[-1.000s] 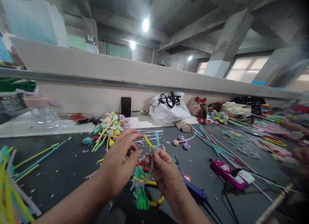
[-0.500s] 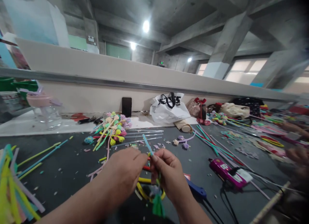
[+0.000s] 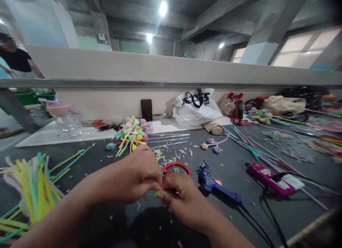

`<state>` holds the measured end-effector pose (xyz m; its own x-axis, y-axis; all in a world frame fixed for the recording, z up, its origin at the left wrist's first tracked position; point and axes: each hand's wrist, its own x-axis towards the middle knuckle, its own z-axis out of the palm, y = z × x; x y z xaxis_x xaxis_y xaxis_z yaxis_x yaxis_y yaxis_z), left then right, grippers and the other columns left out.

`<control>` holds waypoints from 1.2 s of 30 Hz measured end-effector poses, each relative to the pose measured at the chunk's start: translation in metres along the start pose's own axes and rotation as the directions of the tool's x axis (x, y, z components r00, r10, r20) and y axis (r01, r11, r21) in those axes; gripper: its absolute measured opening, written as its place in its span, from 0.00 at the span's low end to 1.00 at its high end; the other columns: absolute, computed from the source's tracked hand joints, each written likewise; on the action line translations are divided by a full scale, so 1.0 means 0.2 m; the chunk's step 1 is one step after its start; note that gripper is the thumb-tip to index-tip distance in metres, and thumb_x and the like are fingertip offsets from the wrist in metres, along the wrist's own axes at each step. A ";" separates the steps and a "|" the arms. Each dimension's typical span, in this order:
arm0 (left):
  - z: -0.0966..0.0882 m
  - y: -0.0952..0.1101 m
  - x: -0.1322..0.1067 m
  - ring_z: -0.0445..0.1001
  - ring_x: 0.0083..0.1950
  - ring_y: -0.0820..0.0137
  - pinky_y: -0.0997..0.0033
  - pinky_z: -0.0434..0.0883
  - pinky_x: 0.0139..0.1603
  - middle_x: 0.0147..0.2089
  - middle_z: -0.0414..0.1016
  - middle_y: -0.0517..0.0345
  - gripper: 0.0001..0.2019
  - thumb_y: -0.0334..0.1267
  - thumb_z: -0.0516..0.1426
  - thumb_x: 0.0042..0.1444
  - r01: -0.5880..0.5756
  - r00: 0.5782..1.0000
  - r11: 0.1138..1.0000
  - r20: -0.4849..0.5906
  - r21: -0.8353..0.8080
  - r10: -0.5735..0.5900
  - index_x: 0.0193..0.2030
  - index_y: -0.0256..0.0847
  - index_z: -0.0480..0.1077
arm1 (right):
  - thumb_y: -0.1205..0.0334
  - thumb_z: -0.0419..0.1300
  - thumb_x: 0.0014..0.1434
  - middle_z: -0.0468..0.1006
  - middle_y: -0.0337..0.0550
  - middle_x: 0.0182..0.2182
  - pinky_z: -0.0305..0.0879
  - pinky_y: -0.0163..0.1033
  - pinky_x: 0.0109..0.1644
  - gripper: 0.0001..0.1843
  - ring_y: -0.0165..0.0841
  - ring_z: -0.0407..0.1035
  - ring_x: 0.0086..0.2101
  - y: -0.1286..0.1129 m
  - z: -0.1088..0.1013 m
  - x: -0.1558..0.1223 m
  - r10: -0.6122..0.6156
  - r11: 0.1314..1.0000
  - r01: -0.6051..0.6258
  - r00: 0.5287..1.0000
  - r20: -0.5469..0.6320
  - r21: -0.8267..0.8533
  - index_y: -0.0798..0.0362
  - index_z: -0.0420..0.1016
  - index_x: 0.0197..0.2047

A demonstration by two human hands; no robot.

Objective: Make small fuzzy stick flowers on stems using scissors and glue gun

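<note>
The left hand (image 3: pixel 140 173) and right hand (image 3: pixel 184 198) meet, pinching a mostly hidden, slender yellow-and-blue stem (image 3: pixel 157 193) between them. A curved red loop (image 3: pixel 175 164) lies just beyond them; a blue plastic glue gun (image 3: pixel 220 191) rests to their right.

We have a yellow strip (image 3: pixel 157 193) and a pale blue strip (image 3: pixel 150 193) side by side where our left hand (image 3: pixel 145 171) and right hand (image 3: pixel 177 192) meet; only short, blurred bits show, the rest hidden.
</note>
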<state>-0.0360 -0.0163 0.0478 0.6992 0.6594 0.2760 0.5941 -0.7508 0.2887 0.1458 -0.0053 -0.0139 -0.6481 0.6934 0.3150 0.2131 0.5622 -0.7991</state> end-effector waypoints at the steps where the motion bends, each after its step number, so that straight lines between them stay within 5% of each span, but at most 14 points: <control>1: -0.01 -0.02 0.00 0.65 0.32 0.73 0.71 0.59 0.42 0.25 0.70 0.62 0.05 0.32 0.56 0.52 0.044 0.998 0.990 0.049 -0.130 -0.037 0.27 0.40 0.71 | 0.66 0.56 0.51 0.64 0.34 0.18 0.53 0.29 0.25 0.09 0.25 0.58 0.21 0.00 0.01 0.00 0.025 0.995 -0.027 1.000 0.017 0.092 0.54 0.64 0.20; 5: 0.05 -0.10 0.03 0.65 0.29 0.74 0.76 0.60 0.30 0.26 0.68 0.62 0.06 0.37 0.59 0.47 0.259 0.965 0.748 0.138 -0.611 -0.222 0.25 0.37 0.71 | 0.57 0.60 0.49 0.67 0.35 0.16 0.53 0.28 0.20 0.12 0.23 0.58 0.17 0.02 0.03 -0.01 0.192 0.842 -0.188 0.980 0.044 0.506 0.54 0.65 0.22; 7: 0.13 -0.12 0.05 0.60 0.23 0.77 0.78 0.56 0.24 0.22 0.64 0.64 0.08 0.40 0.60 0.45 0.323 0.930 0.524 0.162 -0.788 -0.330 0.25 0.37 0.69 | 0.53 0.61 0.47 0.67 0.34 0.15 0.50 0.27 0.17 0.15 0.22 0.55 0.14 0.04 0.04 -0.01 0.254 0.731 -0.191 0.967 -0.002 0.655 0.54 0.63 0.23; 9: 0.20 -0.11 0.08 0.57 0.20 0.78 0.78 0.54 0.21 0.19 0.61 0.66 0.10 0.42 0.59 0.43 0.311 0.903 0.393 0.140 -0.865 -0.407 0.23 0.37 0.66 | 0.51 0.62 0.47 0.66 0.32 0.14 0.48 0.26 0.15 0.17 0.21 0.53 0.12 0.05 0.04 0.00 0.311 0.684 -0.151 0.945 -0.098 0.714 0.54 0.62 0.23; 11: 0.24 -0.08 0.10 0.57 0.20 0.78 0.77 0.55 0.22 0.17 0.60 0.66 0.09 0.40 0.56 0.46 0.333 0.873 0.454 0.087 -0.826 -0.480 0.22 0.37 0.65 | 0.50 0.60 0.48 0.65 0.31 0.14 0.47 0.27 0.15 0.17 0.21 0.52 0.12 0.07 0.03 0.01 0.369 0.714 -0.138 0.908 -0.201 0.687 0.53 0.61 0.24; 13: 0.25 -0.02 0.11 0.60 0.23 0.75 0.76 0.58 0.25 0.19 0.62 0.64 0.09 0.36 0.52 0.49 0.352 0.862 0.671 -0.054 -0.653 -0.505 0.21 0.37 0.64 | 0.51 0.58 0.51 0.63 0.31 0.14 0.49 0.28 0.16 0.15 0.22 0.53 0.13 0.07 0.02 0.01 0.367 0.822 -0.138 0.870 -0.328 0.553 0.54 0.62 0.23; 15: 0.25 0.04 0.11 0.63 0.27 0.72 0.73 0.60 0.30 0.21 0.63 0.61 0.11 0.33 0.49 0.52 0.324 0.878 0.868 -0.222 -0.376 -0.424 0.20 0.38 0.63 | 0.55 0.56 0.54 0.64 0.33 0.16 0.52 0.29 0.19 0.13 0.24 0.56 0.16 0.07 0.01 0.00 0.256 0.947 -0.121 0.845 -0.469 0.299 0.54 0.65 0.24; 18: 0.26 0.09 0.10 0.63 0.29 0.71 0.68 0.61 0.36 0.22 0.64 0.60 0.14 0.31 0.45 0.56 0.243 0.904 0.966 -0.341 -0.084 -0.257 0.21 0.39 0.62 | 0.61 0.54 0.55 0.66 0.36 0.19 0.55 0.32 0.25 0.10 0.27 0.60 0.21 0.08 0.01 -0.02 0.012 0.994 -0.072 0.826 -0.564 -0.083 0.54 0.69 0.25; 21: 0.27 0.09 0.10 0.64 0.28 0.71 0.68 0.61 0.35 0.23 0.65 0.60 0.14 0.32 0.44 0.57 0.262 0.904 0.963 -0.334 -0.064 -0.269 0.23 0.39 0.63 | 0.61 0.54 0.54 0.67 0.37 0.19 0.56 0.32 0.26 0.09 0.27 0.61 0.22 0.07 0.00 0.00 0.012 0.992 -0.083 0.814 -0.581 -0.095 0.54 0.68 0.24; 23: 0.26 0.07 0.10 0.65 0.29 0.70 0.70 0.62 0.33 0.24 0.67 0.60 0.13 0.33 0.45 0.57 0.333 0.889 0.931 -0.279 -0.151 -0.364 0.24 0.39 0.63 | 0.58 0.55 0.53 0.65 0.35 0.16 0.54 0.31 0.22 0.11 0.26 0.59 0.18 0.07 0.00 0.02 0.174 0.984 -0.128 0.818 -0.549 0.122 0.54 0.66 0.22; 27: 0.21 0.05 0.11 0.67 0.33 0.70 0.71 0.63 0.35 0.31 0.69 0.60 0.04 0.36 0.50 0.54 0.368 0.843 0.870 -0.277 -0.328 -0.461 0.33 0.40 0.65 | 0.52 0.60 0.49 0.64 0.30 0.12 0.48 0.27 0.14 0.15 0.21 0.54 0.12 0.06 -0.01 0.06 0.403 0.816 -0.149 0.840 -0.364 0.559 0.54 0.63 0.22; 32: 0.19 0.04 0.11 0.66 0.31 0.71 0.73 0.62 0.33 0.25 0.66 0.61 0.10 0.35 0.53 0.53 0.366 0.795 0.789 -0.274 -0.494 -0.541 0.22 0.38 0.65 | 0.53 0.63 0.48 0.71 0.33 0.16 0.53 0.24 0.14 0.16 0.20 0.59 0.13 0.06 0.00 0.06 0.400 0.651 -0.131 0.897 -0.190 0.748 0.56 0.64 0.25; 36: 0.21 -0.01 0.12 0.67 0.28 0.72 0.73 0.63 0.32 0.24 0.68 0.61 0.08 0.38 0.54 0.53 0.288 0.825 0.585 -0.113 -0.758 -0.553 0.26 0.37 0.67 | 0.53 0.59 0.53 0.74 0.39 0.20 0.63 0.28 0.18 0.15 0.23 0.65 0.15 0.07 -0.04 0.05 0.293 0.452 -0.216 0.952 0.084 0.866 0.58 0.67 0.28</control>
<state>-0.0042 -0.0015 0.0153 0.2033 0.9639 0.1718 0.2476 -0.2204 0.9435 0.1482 0.0120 -0.0184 -0.6166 0.7869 0.0228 -0.3969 -0.2857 -0.8723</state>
